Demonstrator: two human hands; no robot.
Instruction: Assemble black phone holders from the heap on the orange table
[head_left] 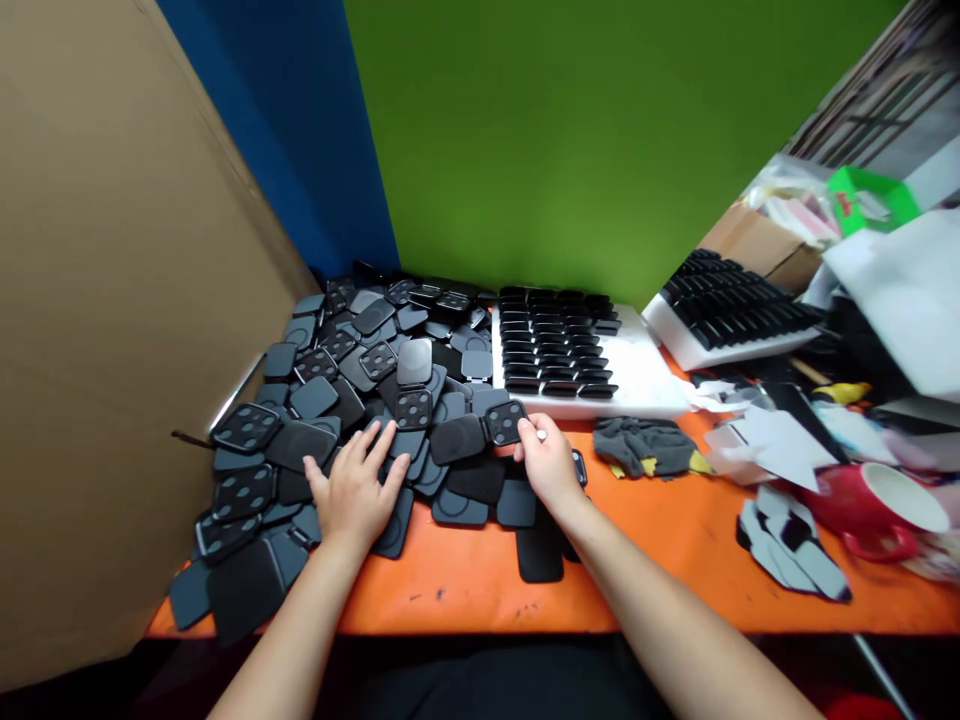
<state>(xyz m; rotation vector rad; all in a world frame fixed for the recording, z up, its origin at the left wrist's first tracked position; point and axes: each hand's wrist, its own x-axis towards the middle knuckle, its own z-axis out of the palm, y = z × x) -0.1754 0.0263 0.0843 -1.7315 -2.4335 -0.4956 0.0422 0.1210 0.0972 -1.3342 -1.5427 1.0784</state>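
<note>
A heap of black folding charger pads (315,400), some square and some with several round grey spots, covers the left part of the orange table. My left hand (356,490) lies on the heap, its fingers spread and holding nothing. At the heap's right edge, my right hand (551,460) pinches the end of a hinged folding charger pad (504,423), opened out flat with its spotted panel by my fingers. A small white round thing (541,435) shows at my right fingertips; what it is I cannot make out.
Behind my right hand, a white foam tray (645,365) holds rows of upright black pads. A second foam tray (697,345) stands farther right. Dark gloves (645,445), grey-white gloves (791,545) and a red mug (862,510) lie rightward. Cardboard (135,300) walls the left; a green panel (540,140) stands behind.
</note>
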